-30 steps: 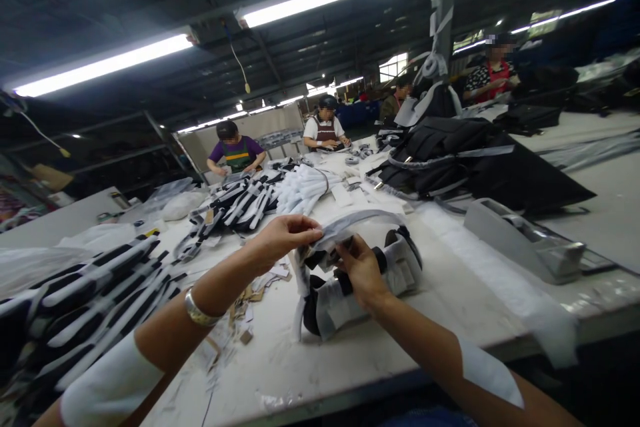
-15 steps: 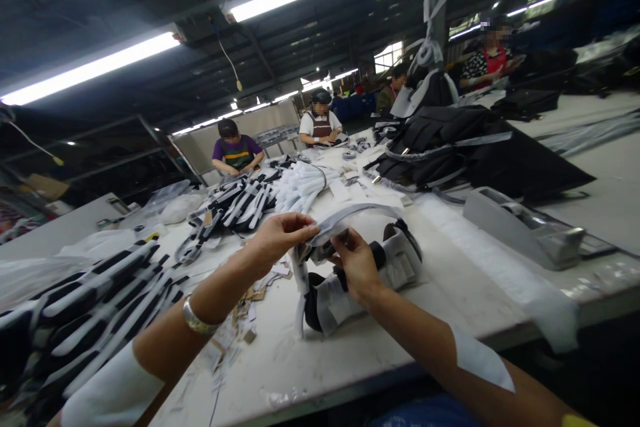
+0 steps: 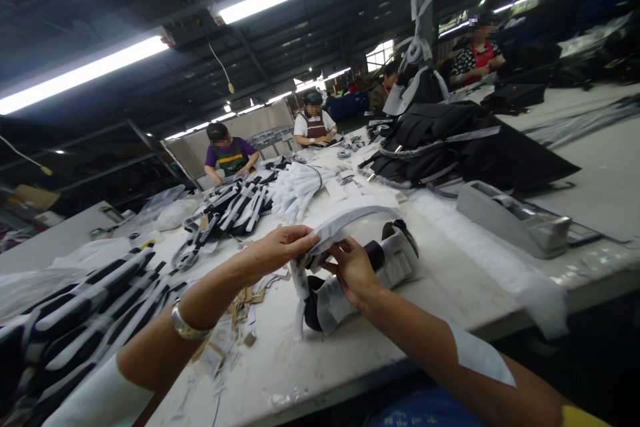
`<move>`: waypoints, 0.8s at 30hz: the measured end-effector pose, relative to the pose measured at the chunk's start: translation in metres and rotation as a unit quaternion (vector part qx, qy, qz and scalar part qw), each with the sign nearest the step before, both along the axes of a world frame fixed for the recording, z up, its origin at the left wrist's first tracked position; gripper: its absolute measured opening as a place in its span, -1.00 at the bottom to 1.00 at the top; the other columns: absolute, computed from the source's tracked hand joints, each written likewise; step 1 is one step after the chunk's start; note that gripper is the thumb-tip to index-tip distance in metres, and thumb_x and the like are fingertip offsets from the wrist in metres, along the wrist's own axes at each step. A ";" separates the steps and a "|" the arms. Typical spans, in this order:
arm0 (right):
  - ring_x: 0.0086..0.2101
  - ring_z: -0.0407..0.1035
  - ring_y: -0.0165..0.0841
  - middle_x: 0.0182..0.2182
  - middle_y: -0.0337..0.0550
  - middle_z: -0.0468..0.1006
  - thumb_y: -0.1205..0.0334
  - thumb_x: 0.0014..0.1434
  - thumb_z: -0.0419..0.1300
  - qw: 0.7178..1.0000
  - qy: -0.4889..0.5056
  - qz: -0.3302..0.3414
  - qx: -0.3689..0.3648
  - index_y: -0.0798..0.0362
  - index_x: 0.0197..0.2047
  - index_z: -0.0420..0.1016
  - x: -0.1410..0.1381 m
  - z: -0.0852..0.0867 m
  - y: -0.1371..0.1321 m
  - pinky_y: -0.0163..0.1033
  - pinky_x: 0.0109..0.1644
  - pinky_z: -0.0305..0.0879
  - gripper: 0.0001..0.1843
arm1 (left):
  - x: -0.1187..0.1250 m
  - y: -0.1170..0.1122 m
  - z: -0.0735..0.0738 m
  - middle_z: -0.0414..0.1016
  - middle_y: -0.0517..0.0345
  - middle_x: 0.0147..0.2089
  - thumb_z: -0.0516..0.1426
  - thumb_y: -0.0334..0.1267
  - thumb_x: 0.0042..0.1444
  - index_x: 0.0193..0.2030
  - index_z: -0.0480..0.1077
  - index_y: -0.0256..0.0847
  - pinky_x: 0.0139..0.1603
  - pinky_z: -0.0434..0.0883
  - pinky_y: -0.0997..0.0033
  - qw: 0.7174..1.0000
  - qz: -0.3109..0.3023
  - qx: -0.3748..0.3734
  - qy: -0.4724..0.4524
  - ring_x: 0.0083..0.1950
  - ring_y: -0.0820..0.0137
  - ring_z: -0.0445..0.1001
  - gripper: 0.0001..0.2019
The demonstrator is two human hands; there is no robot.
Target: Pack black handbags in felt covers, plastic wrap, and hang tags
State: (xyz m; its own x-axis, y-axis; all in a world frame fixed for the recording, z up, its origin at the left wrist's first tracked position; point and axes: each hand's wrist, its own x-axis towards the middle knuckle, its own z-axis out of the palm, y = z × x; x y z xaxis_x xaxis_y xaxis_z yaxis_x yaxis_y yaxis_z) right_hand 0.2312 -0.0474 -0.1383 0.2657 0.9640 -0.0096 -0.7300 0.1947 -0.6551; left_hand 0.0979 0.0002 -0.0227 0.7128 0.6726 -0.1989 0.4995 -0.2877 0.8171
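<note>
A grey-white wrapped strap (image 3: 353,219) arches above the table, part of a black item (image 3: 314,310) partly covered in white wrapping (image 3: 397,268). My left hand (image 3: 293,241) pinches the near end of the strap between thumb and fingers. Just right of it, my right hand (image 3: 354,272) has its fingers closed at the underside of that same end. Whatever those fingertips grip is hidden behind them. The black item rests on the white table (image 3: 280,367) under both hands.
A grey tape dispenser (image 3: 510,217) and a long white foam sheet (image 3: 465,250) lie right. Beyond are black bags (image 3: 440,137). White tubes (image 3: 295,190), black-and-white strips (image 3: 237,207) and a larger pile (image 3: 95,307) sit left, near paper scraps (image 3: 235,327). Several co-workers sit farther back.
The camera view has shifted slightly. My left hand lies flatter along the strap end, and my right fingers have moved in closer beneath it. The strap stays held.
</note>
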 end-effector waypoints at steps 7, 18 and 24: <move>-0.22 0.50 -0.21 -0.23 -0.11 0.59 -0.06 0.04 0.37 0.992 -0.120 0.027 0.036 0.04 -0.12 0.51 0.011 -0.002 -0.008 0.02 -0.04 0.46 -0.57 | -0.003 -0.001 -0.010 0.51 0.13 -0.28 0.11 0.15 0.22 -0.19 0.49 -0.27 -0.12 0.36 0.39 0.999 0.000 -0.007 -0.048 -0.22 0.34 0.43 -0.55; 0.36 -0.08 -0.07 0.32 0.05 0.25 0.13 0.29 0.20 0.563 -0.792 -0.143 0.189 0.04 0.35 0.22 0.083 -0.096 -0.021 0.23 0.42 -0.20 -0.40 | -0.003 -0.016 -0.013 0.59 0.02 -0.04 0.22 0.11 0.14 -0.03 0.54 -0.20 -0.02 0.42 0.35 0.984 0.114 -0.081 -0.111 0.00 0.18 0.52 -0.56; 0.33 0.05 -0.24 0.20 0.08 0.42 0.29 0.30 0.17 0.494 -0.809 -0.012 0.317 0.11 0.18 0.40 0.117 -0.076 0.024 0.04 0.41 -0.07 -0.61 | 0.017 -0.037 -0.018 0.62 0.04 -0.03 0.27 0.18 0.02 0.14 0.45 -0.16 -0.13 0.48 0.30 0.964 0.177 -0.163 -0.109 -0.04 0.12 0.54 -0.37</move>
State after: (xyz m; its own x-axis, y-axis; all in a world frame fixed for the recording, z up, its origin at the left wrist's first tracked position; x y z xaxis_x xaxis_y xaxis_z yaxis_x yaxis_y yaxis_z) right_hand 0.3479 -0.0235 -0.2147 -0.5577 0.6337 0.5362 0.6584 0.7310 -0.1792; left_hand 0.1148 -0.0372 -0.0408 0.4995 0.8081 -0.3122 0.3250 0.1592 0.9322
